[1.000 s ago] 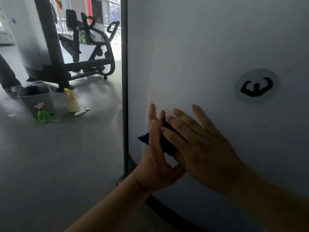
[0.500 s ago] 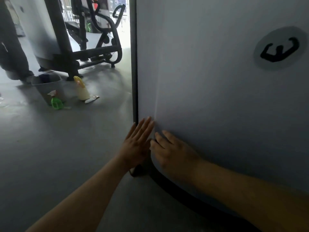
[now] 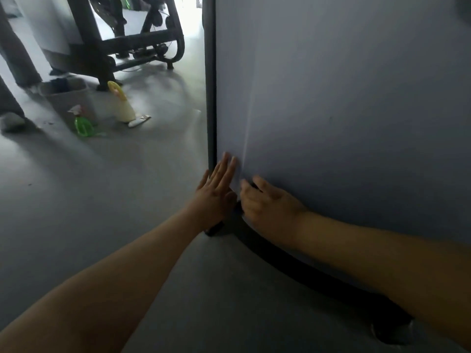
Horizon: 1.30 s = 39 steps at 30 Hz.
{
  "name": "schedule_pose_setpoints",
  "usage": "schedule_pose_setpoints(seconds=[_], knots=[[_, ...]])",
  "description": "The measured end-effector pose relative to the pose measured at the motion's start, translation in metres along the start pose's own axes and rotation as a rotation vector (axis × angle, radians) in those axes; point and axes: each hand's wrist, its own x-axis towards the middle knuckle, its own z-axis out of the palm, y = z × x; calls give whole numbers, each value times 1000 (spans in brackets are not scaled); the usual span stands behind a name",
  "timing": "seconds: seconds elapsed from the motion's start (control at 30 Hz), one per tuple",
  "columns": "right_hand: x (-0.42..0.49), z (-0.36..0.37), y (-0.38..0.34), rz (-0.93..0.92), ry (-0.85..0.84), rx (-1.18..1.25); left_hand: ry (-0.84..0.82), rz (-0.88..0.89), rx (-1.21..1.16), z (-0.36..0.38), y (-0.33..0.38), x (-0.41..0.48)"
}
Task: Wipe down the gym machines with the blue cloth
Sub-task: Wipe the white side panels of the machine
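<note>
Down at panel [image 3: 344, 110] bottom-left corner: left hand [image 3: 216, 197] fingers straight, steadying; right hand [image 3: 270, 207] fingers curled over cloth [image 3: 253, 186], pressing it to wipe edge

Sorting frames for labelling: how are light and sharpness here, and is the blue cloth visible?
Head view: glare washes out the floor at top; the panel, left hand and right hand sit in dim shade; the green bottle is blurred; the cloth cannot be told from the dark trim.
</note>
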Motion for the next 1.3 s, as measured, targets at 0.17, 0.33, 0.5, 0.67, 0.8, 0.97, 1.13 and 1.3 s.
schedule_pose_setpoints(seconds=[0.17, 0.33, 0.5, 0.67, 0.8, 0.97, 1.13, 1.3], knots=[[-28, 26, -46, -150, -57, 198, -39, 9, 113, -16, 5, -7], [-33, 25, -29, 36, 133, 51, -12, 198, 362, -27, 14, -17], [-63, 34, -59, -152, 4, -44, 12, 226, 512, -34, 44, -26], [-81, 21, -28, 118, 203, 117, 81, 289, 629, -28, 52, -33], [-98, 36, -38, 112, 208, 104, 30, 291, 610, -19, 48, -38], [-120, 40, -38, 77, 281, 334, 37, 217, 476, 8, 63, -39], [-142, 32, -28, 189, 310, 270, 140, 187, 289, 29, 76, -37], [-152, 48, -58, 96, 280, 313, 266, 204, 188, 36, 91, -35]])
